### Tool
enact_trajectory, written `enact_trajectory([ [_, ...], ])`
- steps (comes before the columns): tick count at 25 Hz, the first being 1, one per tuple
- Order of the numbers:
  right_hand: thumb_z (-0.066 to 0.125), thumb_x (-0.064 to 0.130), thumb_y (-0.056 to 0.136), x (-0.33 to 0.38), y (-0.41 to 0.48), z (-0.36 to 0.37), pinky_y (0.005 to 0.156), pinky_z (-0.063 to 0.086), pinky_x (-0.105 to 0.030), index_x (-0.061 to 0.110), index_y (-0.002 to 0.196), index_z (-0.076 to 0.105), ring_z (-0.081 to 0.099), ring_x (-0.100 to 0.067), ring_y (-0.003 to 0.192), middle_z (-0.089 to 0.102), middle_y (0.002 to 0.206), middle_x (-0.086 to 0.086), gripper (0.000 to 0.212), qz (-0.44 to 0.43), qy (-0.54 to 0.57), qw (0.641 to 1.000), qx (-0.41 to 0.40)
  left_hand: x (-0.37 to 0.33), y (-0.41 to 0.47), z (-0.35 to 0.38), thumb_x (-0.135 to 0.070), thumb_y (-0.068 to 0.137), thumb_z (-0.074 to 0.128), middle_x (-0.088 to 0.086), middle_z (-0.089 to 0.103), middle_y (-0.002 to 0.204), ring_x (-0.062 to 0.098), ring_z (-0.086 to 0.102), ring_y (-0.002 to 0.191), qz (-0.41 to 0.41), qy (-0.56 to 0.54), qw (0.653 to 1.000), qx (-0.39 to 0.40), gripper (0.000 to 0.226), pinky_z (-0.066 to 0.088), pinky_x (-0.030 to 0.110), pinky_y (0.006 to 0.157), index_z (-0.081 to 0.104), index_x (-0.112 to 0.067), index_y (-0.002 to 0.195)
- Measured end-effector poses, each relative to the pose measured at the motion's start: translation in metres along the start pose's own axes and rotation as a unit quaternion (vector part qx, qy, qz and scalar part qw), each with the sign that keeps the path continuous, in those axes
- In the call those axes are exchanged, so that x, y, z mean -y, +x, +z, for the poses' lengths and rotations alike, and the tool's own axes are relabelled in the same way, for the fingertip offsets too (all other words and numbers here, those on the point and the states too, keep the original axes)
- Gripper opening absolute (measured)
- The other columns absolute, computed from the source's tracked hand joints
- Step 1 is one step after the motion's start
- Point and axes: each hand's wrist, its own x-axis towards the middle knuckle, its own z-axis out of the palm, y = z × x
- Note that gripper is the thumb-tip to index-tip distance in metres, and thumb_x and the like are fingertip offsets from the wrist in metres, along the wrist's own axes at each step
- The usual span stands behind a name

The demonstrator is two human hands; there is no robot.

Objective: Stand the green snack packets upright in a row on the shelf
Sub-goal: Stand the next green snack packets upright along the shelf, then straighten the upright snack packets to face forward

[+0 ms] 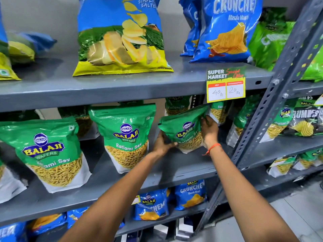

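Observation:
A green Ratlami Sev packet [183,130] is tilted to the right above the grey middle shelf [174,165]. My left hand [163,144] grips its lower left corner and my right hand [209,131] holds its right edge. Two more green packets stand upright on the same shelf: one at the centre [125,135] and one at the left [47,151]. Further green packets [176,105] stand behind them, partly hidden under the upper shelf.
Blue and yellow chip bags [122,35] and blue Crunchem bags [227,32] stand on the upper shelf, with a yellow price tag [226,85] on its edge. A grey slotted upright [272,102] bounds the shelf on the right. Blue bags [152,204] fill the lower shelf.

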Motion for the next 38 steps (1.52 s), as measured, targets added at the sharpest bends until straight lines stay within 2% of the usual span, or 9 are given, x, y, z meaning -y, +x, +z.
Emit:
enact_trajectory([
  [2, 0.049, 0.004, 0.091, 0.0, 0.003, -0.001, 0.064, 0.051, -0.026, -0.005, 0.094, 0.063, 0.058, -0.009, 0.067, 0.07, 0.065, 0.009, 0.017, 0.083, 0.13, 0.988, -0.007, -0.005, 0.006, 0.001, -0.007, 0.079, 0.067, 0.008, 0.048, 0.135, 0.02, 0.045, 0.123, 0.032, -0.001, 0.999, -0.014, 0.068, 0.036, 0.032, 0.106, 0.031, -0.007, 0.137],
  [5, 0.044, 0.001, 0.094, -0.015, 0.006, -0.002, 0.042, 0.048, -0.013, 0.021, 0.075, 0.056, 0.058, -0.006, 0.061, 0.068, 0.064, 0.013, 0.03, 0.145, 0.168, 0.975, 0.005, -0.001, 0.015, 0.003, -0.007, 0.084, 0.062, 0.003, 0.051, 0.115, 0.016, 0.047, 0.108, 0.055, -0.008, 0.997, -0.062, 0.051, 0.043, 0.031, 0.096, 0.039, -0.004, 0.129],
  [9, 0.044, 0.021, 0.091, -0.035, 0.009, 0.003, 0.083, 0.052, -0.038, 0.024, 0.107, 0.058, 0.06, -0.023, 0.099, 0.066, 0.113, -0.004, 0.022, 0.153, 0.032, 0.983, 0.092, 0.013, 0.029, 0.001, -0.005, 0.081, 0.065, 0.008, 0.054, 0.123, 0.018, 0.05, 0.109, 0.025, 0.019, 0.999, -0.01, 0.06, 0.041, 0.029, 0.094, 0.034, -0.003, 0.133],
  [14, 0.037, 0.039, 0.094, -0.048, 0.004, -0.008, 0.102, 0.042, -0.043, 0.021, 0.132, 0.046, 0.051, -0.021, 0.119, 0.054, 0.134, 0.0, 0.044, 0.183, -0.049, 0.97, 0.149, 0.014, 0.033, 0.008, -0.013, 0.083, 0.064, 0.018, 0.049, 0.138, 0.032, 0.048, 0.125, 0.0, 0.057, 0.998, 0.039, 0.063, 0.039, 0.034, 0.103, 0.031, -0.006, 0.136],
  [23, 0.035, 0.031, 0.098, -0.05, 0.005, -0.051, 0.107, 0.04, -0.05, 0.012, 0.13, 0.047, 0.051, -0.029, 0.12, 0.054, 0.133, -0.012, 0.039, 0.152, -0.057, 0.985, 0.052, -0.009, 0.01, 0.049, -0.03, 0.09, 0.053, 0.015, 0.047, 0.14, 0.031, 0.046, 0.127, -0.008, 0.13, 0.988, 0.086, 0.055, 0.038, 0.027, 0.091, 0.033, -0.005, 0.134],
  [26, 0.035, 0.032, 0.098, -0.043, -0.004, -0.047, 0.101, 0.044, -0.051, 0.009, 0.126, 0.049, 0.055, -0.036, 0.115, 0.057, 0.13, -0.023, 0.039, 0.144, -0.073, 0.986, 0.037, -0.011, 0.008, 0.049, -0.03, 0.091, 0.051, 0.015, 0.043, 0.144, 0.031, 0.043, 0.129, -0.018, 0.134, 0.987, 0.086, 0.057, 0.038, 0.032, 0.099, 0.029, -0.005, 0.136],
  [29, 0.031, 0.033, 0.096, -0.029, -0.021, -0.035, 0.092, 0.045, -0.048, 0.002, 0.12, 0.051, 0.056, -0.043, 0.109, 0.059, 0.12, -0.03, 0.044, 0.103, -0.115, 0.983, -0.103, -0.011, 0.009, 0.045, -0.026, 0.089, 0.056, 0.018, 0.047, 0.14, 0.032, 0.047, 0.127, -0.01, 0.125, 0.988, 0.085, 0.055, 0.04, 0.036, 0.1, 0.032, -0.004, 0.134],
  [33, 0.034, 0.016, 0.093, -0.001, -0.063, -0.007, 0.089, 0.033, -0.035, -0.008, 0.102, 0.056, 0.05, -0.039, 0.106, 0.056, 0.112, -0.031, 0.034, -0.021, -0.03, 0.957, -0.288, -0.017, -0.006, 0.031, -0.007, 0.09, 0.049, 0.022, 0.063, 0.119, 0.033, 0.059, 0.108, 0.062, 0.117, 0.991, -0.022, 0.032, 0.047, 0.035, 0.092, 0.05, -0.004, 0.122],
  [38, 0.037, 0.019, 0.095, 0.017, -0.116, 0.055, 0.084, 0.027, -0.026, -0.011, 0.087, 0.052, 0.042, -0.029, 0.095, 0.052, 0.099, -0.032, 0.034, -0.125, -0.023, 0.973, -0.191, -0.018, -0.067, -0.038, -0.018, 0.083, 0.064, 0.014, 0.069, 0.09, 0.003, 0.054, 0.084, 0.305, 0.155, 0.912, -0.226, 0.013, 0.038, 0.006, 0.08, 0.066, -0.005, 0.084],
])
